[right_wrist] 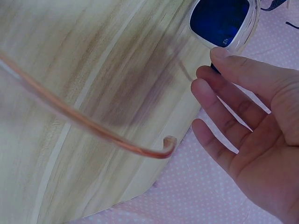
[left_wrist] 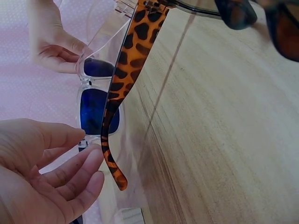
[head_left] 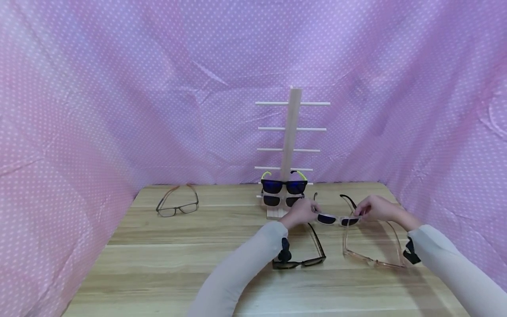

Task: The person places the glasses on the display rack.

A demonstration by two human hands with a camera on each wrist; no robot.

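Sunglasses (head_left: pixel 326 219) with a clear frame and dark blue lenses are held between both hands, temples unfolded. My left hand (head_left: pixel 303 211) pinches one end of the frame near the hinge, as the left wrist view shows. At the other end, my right hand (head_left: pixel 376 208) pinches the corner with thumb and fingers, its other fingers loosely bent. Below the left forearm lie tortoiseshell sunglasses (head_left: pixel 313 261), partly covered by the sleeve. Pinkish clear-framed glasses (head_left: pixel 370 259) lie open under the right hand, between it and the near side.
A wooden display stand (head_left: pixel 291 136) with crossbars rises at the back centre. Black sunglasses (head_left: pixel 273 186) with yellow-green temples hang low on it, above another dark-lensed pair (head_left: pixel 271 201). Thin-framed eyeglasses (head_left: pixel 177 210) lie at the far left of the wooden table (head_left: pixel 158 273).
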